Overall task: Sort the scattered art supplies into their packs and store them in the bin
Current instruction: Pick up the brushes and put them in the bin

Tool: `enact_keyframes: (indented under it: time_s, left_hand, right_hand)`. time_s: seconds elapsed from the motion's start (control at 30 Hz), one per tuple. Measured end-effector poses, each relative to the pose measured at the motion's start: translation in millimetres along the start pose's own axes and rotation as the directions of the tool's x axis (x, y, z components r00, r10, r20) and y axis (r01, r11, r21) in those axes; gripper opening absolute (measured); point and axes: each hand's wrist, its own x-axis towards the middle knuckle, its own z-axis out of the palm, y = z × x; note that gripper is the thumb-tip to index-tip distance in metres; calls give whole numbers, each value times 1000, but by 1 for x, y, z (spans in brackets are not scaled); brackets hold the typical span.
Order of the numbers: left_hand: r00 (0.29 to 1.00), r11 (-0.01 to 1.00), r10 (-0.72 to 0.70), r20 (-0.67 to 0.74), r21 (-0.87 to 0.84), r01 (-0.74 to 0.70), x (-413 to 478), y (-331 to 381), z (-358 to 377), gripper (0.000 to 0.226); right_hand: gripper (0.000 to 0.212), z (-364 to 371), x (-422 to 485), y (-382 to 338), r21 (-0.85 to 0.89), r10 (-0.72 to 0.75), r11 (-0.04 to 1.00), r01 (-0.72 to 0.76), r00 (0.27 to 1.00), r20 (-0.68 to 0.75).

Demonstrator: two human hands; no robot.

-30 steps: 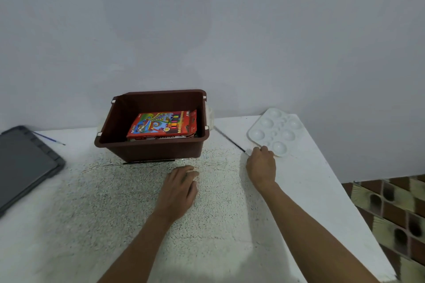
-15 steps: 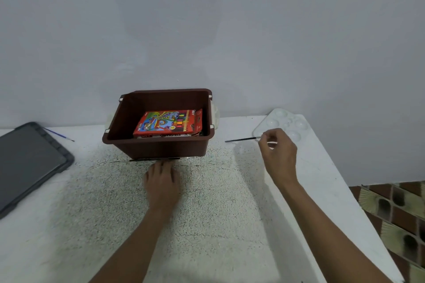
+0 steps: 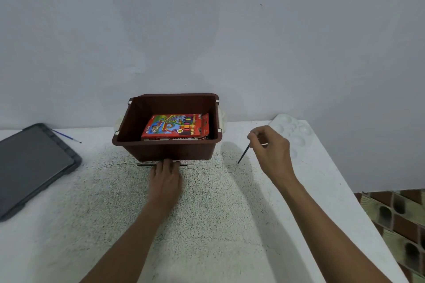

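Observation:
A brown bin (image 3: 167, 149) stands on the white table against the wall, with a red crayon pack (image 3: 177, 126) lying inside on other packs. My right hand (image 3: 271, 151) pinches a thin dark paintbrush (image 3: 243, 154) to the right of the bin, its tip slanting down toward the table. My left hand (image 3: 164, 176) lies flat on the table, fingertips touching a second dark brush (image 3: 146, 164) that rests along the bin's front base. A blue brush (image 3: 66, 136) lies at the far left.
A white paint palette (image 3: 296, 131) sits at the table's back right corner, behind my right hand. A dark tablet in a grey case (image 3: 32, 165) lies at the left. The table's right edge (image 3: 358, 211) drops to a patterned floor.
My right hand lifted the brush from beside the palette and tilted its tip down. My left hand slid forward to the brush at the bin's base.

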Motion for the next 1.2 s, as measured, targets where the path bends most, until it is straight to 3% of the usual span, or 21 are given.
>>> enact_keyframes:
  time_s: [0.17,0.3,0.47,0.57,0.7,0.83,0.97,1.07,1.2]
  left_hand:
    - [999,999,36,-16,27,-36,5,-2,0,28]
    - [998,999,54,-40,-7,-54,5,-4,-3,29]
    - [979,973,68,-192,-204,-108,5,2,-20,6]
    - [960,873,27,-280,-461,-159,8,13,-40,22]
    - [955,648,-5,-297,-728,-223,8,32,-77,14]
    - [968,407,-112,-223,-899,-161,-5,48,-115,15]
    - [995,183,-36,-96,-979,-88,-16,54,-134,22]
    - [1000,134,-13,-7,-991,-5,-21,50,-136,16]
    - [998,167,-6,57,-984,58,-24,41,-133,14]
  right_hand:
    - [10,17,-1,18,2,117,993,-118,984,136]
    - [14,23,-5,23,-58,132,991,-124,976,170]
    - [16,22,-13,6,-28,68,998,-65,983,171]
    - [16,23,-21,-3,6,65,998,-69,966,250]
    - [15,28,-34,-13,49,64,995,-85,939,339]
    - [13,32,-45,-21,81,45,993,-83,920,390]
    - [14,36,-54,-25,89,22,994,-67,899,437]
    - [15,38,-59,-27,96,16,993,-67,889,457]
    - [17,40,-66,-26,87,18,994,-72,862,507]
